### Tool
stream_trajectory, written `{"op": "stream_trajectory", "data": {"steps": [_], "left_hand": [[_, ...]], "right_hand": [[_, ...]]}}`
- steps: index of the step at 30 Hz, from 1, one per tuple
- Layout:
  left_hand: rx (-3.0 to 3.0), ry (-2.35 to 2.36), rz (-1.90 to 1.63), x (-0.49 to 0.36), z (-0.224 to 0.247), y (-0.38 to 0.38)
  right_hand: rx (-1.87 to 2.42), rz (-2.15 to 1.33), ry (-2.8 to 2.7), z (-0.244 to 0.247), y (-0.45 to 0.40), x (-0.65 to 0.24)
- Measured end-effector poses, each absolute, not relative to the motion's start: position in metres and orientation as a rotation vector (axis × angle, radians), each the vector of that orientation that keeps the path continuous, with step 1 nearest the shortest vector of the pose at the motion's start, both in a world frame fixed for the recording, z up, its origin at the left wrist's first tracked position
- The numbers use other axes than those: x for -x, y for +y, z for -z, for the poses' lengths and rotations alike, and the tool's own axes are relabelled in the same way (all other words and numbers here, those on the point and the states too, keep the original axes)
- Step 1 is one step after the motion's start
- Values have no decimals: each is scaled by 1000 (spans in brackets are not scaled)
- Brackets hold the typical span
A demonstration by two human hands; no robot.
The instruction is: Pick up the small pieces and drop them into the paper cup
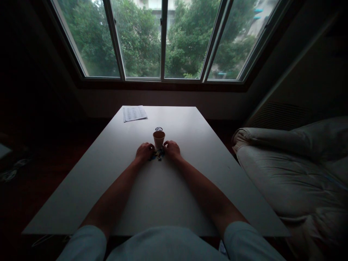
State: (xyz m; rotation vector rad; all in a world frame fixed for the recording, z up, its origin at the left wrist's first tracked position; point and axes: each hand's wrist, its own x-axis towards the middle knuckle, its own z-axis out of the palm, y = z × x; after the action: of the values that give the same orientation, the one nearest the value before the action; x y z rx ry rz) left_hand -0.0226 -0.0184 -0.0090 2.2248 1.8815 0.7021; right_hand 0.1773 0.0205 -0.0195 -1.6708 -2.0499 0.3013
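Observation:
A brown-looking paper cup [159, 139] stands upright on the white table, its open mouth toward me. In front of its base lies a small heap of tiny mixed-colour pieces [158, 155], too small to name. My left hand [145, 151] rests at the left side of the heap, fingers curled inward near the cup. On the other side, my right hand [172, 149] has its fingers bent and closed by the cup's lower right side. What either set of fingertips holds is too small and dark to make out.
Behind the cup lies a small round clear object [158, 129]. Printed papers [134, 113] sit at the far left corner of the white table [160, 195]. A padded couch [274, 174] stands to the right, and a window [163, 43] is beyond the table.

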Motion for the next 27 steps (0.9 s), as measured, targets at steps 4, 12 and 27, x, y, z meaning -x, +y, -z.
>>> {"op": "stream_trajectory", "data": {"steps": [4,12,27], "left_hand": [[-2220,1877,-696,22,11,-17],[-2189,1863,-738,23,14,-15],[-2156,1898,-792,23,15,-14]], "right_hand": [[1670,-249,-2022,22,21,-175],[1672,-272,-1998,26,30,-175],[1720,-285,-1999,22,28,-172]]}}
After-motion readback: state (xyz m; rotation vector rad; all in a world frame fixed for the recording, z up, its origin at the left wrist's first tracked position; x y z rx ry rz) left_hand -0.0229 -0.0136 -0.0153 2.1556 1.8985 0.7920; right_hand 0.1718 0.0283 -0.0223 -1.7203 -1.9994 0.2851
